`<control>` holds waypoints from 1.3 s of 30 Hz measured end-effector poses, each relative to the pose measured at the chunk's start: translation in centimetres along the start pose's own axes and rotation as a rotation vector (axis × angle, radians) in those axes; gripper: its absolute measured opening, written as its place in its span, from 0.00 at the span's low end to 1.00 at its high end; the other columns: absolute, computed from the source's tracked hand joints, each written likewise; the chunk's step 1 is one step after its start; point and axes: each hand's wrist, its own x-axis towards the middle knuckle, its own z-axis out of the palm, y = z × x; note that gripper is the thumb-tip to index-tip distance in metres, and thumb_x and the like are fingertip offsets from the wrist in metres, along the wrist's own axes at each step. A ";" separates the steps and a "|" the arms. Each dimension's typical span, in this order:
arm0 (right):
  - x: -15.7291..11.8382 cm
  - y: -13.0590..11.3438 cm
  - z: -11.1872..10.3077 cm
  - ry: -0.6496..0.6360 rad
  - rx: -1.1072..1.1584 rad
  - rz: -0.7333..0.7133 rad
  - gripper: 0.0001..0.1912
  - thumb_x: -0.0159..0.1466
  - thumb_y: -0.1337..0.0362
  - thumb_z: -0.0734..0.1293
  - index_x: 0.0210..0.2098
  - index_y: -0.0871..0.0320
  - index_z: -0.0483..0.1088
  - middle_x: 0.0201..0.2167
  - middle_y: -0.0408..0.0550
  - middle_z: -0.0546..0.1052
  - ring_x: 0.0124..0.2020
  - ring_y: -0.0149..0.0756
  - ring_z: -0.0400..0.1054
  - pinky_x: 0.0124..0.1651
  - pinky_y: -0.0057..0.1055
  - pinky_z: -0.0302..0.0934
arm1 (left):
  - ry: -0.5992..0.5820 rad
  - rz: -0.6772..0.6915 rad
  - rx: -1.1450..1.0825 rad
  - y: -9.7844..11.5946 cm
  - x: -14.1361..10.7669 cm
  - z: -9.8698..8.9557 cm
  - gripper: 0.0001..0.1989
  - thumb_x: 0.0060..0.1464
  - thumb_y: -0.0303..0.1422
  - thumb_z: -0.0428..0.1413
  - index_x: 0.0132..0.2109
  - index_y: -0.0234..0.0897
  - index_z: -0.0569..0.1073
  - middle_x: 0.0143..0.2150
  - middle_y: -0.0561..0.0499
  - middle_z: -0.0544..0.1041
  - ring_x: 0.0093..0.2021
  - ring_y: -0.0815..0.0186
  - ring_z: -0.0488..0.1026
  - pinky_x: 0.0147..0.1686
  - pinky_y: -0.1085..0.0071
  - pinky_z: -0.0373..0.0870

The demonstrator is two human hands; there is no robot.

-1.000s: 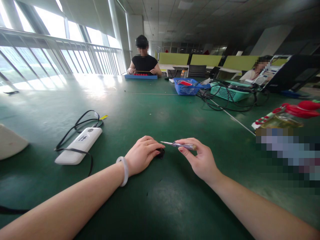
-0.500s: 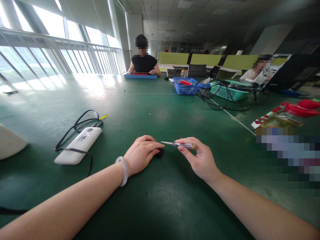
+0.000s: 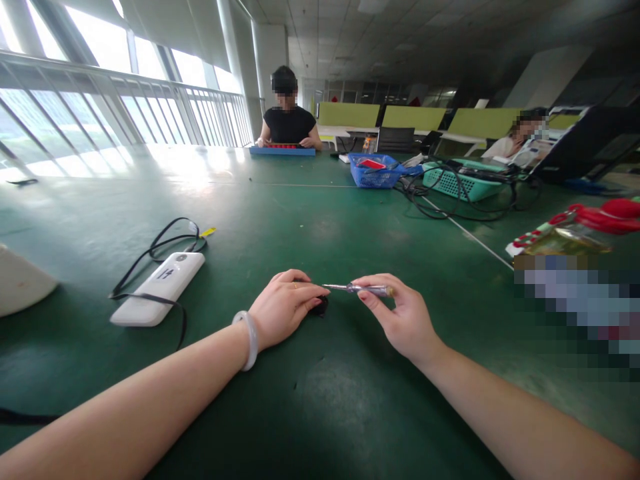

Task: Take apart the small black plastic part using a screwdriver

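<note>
My left hand [image 3: 284,304], with a pale bangle [image 3: 248,340] at the wrist, rests low over the green table [image 3: 330,413]. Its fingers close on a small black object [image 3: 320,307], which they partly cover. A screwdriver [image 3: 373,291] with a clear handle lies between the thumb and fingers of my right hand [image 3: 400,313]. Its thin metal shaft points left, and the tip is by my left fingertips, just above the black object. Whether the tip touches anything cannot be made out.
A white power bank [image 3: 159,288] with a black cable lies left. Farther back are a blue basket [image 3: 373,175], a teal basket [image 3: 465,185] and tangled cables. A red-lidded bottle [image 3: 575,233] stands right. A person [image 3: 289,125] sits across the table; another sits at back right.
</note>
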 end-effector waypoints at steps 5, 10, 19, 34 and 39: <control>0.0 0.1 0.0 -0.007 -0.010 0.005 0.07 0.62 0.60 0.66 0.37 0.53 0.75 0.36 0.47 0.79 0.40 0.39 0.73 0.45 0.38 0.65 | -0.012 -0.021 0.022 -0.1 0.1 0.1 0.13 0.61 0.34 0.51 0.50 0.44 0.76 0.44 0.51 0.80 0.50 0.57 0.69 0.51 0.56 0.66; 0.0 0.0 0.0 -0.008 -0.018 0.004 0.07 0.62 0.60 0.66 0.37 0.53 0.75 0.36 0.47 0.79 0.40 0.40 0.73 0.45 0.39 0.65 | -0.036 -0.021 0.010 0.0 0.1 0.0 0.14 0.61 0.34 0.51 0.52 0.45 0.74 0.47 0.52 0.79 0.52 0.56 0.68 0.52 0.55 0.66; 0.0 0.0 0.1 -0.005 -0.024 -0.002 0.07 0.62 0.60 0.66 0.37 0.53 0.75 0.36 0.47 0.79 0.39 0.40 0.73 0.44 0.39 0.66 | -0.079 0.016 0.021 0.3 -0.3 0.0 0.18 0.61 0.30 0.48 0.57 0.44 0.70 0.50 0.50 0.77 0.57 0.55 0.65 0.55 0.52 0.63; 0.0 0.0 -0.1 0.003 -0.008 0.009 0.07 0.62 0.60 0.66 0.37 0.52 0.75 0.36 0.47 0.79 0.39 0.40 0.73 0.44 0.40 0.66 | 0.117 -0.273 0.050 -1.1 -0.8 0.5 0.23 0.58 0.27 0.50 0.61 0.38 0.62 0.48 0.44 0.76 0.50 0.56 0.72 0.51 0.57 0.69; 0.0 -0.1 -0.1 0.013 -0.015 0.006 0.07 0.62 0.60 0.66 0.36 0.52 0.75 0.36 0.47 0.79 0.39 0.40 0.73 0.45 0.39 0.66 | 0.047 -0.035 -0.166 -0.1 -0.8 0.3 0.23 0.60 0.26 0.47 0.62 0.42 0.59 0.56 0.48 0.71 0.56 0.62 0.66 0.58 0.62 0.64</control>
